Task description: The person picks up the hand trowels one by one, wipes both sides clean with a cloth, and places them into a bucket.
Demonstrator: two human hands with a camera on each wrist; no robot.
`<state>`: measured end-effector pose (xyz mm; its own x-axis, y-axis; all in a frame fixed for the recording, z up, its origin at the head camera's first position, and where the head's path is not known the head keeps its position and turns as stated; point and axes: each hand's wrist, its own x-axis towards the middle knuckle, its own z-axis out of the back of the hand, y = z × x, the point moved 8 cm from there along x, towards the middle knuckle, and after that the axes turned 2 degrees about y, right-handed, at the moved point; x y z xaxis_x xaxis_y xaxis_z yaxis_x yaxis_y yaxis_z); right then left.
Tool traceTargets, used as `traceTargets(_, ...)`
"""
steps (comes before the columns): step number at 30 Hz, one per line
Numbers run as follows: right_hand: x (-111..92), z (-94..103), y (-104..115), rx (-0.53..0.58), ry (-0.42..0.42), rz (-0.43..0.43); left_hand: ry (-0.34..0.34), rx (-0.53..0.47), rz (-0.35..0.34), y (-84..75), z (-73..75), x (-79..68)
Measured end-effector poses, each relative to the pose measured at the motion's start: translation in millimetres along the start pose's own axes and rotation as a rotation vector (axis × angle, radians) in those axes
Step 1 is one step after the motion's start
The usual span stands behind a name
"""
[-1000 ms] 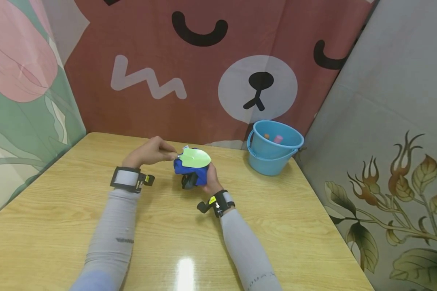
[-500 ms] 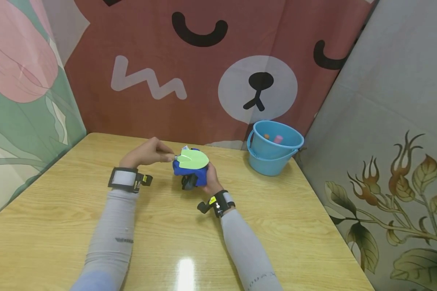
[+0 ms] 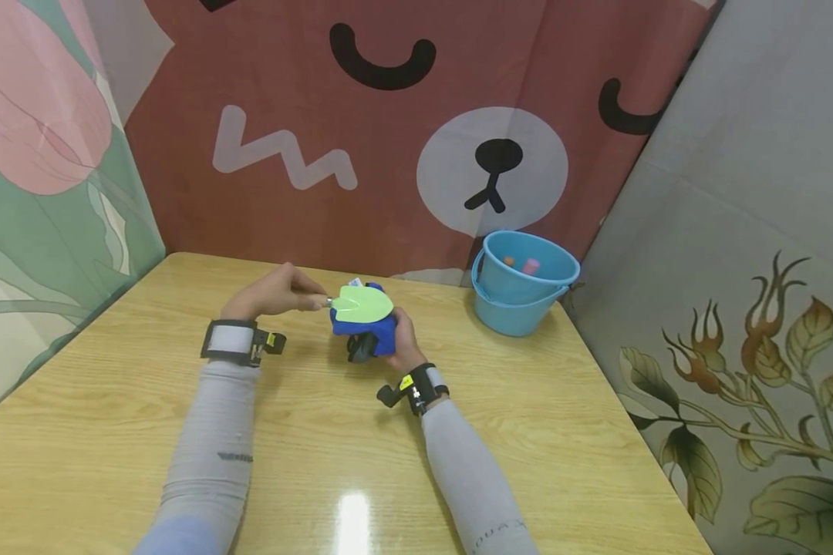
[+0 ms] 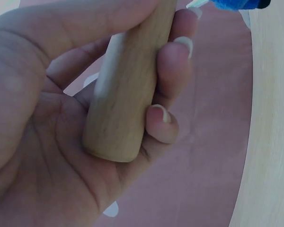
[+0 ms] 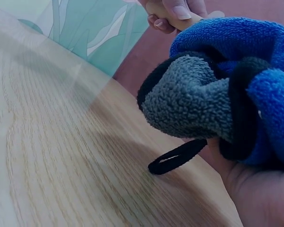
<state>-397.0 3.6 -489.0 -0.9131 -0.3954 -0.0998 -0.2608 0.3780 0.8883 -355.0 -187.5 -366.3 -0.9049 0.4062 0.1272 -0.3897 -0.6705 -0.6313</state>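
Note:
A small garden trowel with a light green blade [image 3: 363, 305] lies level over a bunched cloth. My left hand [image 3: 272, 294] grips its wooden handle [image 4: 128, 90], the fingers curled round it in the left wrist view. My right hand [image 3: 406, 343] holds the cloth from its right side, under the blade. This thick towel cloth [image 5: 189, 101] is blue and grey with black edging, and a black hanging loop [image 5: 177, 157] dangles from it. In the head view the blade covers part of the cloth. Most of the right fingers are hidden behind the cloth.
A light blue bucket [image 3: 517, 312] stands at the back right of the wooden table [image 3: 333, 432], with an orange and a pink item inside. Printed curtains hang behind the table and along both sides. A wrist camera strap sits on each forearm.
My left hand has drawn a little to the left, and the trowel blade has slid left over the cloth with it. The right hand and cloth have stayed nearly still.

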Motion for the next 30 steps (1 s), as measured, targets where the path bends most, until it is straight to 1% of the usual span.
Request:
traceTargets(8, -2, 1.7, 1, -0.009, 0.004, -0.019, -0.002, -0.01, 0.043, 7.6, 3.7, -4.4)
traceTargets(12, -2, 2.4, 2, 0.004, 0.015, -0.007, 0.0, -0.016, 0.066, 11.4, 7.5, -10.5)
traceTargets(18, -1, 2.1, 7, 0.051, 0.029, 0.027, -0.003, -0.034, 0.081, 20.4, 15.1, -22.3)
traceTargets(22, -1, 2.4, 10, 0.081, 0.032, 0.05, -0.03, -0.052, 0.098, 28.4, 22.9, -31.2)
traceTargets(26, -1, 4.0, 12, 0.084, 0.024, 0.055, -0.074, -0.033, 0.12, 34.8, 32.3, -41.0)
traceTargets(30, -2, 7.8, 15, 0.029, 0.003, 0.024, -0.107, -0.014, 0.127, 40.1, 38.6, -46.5)
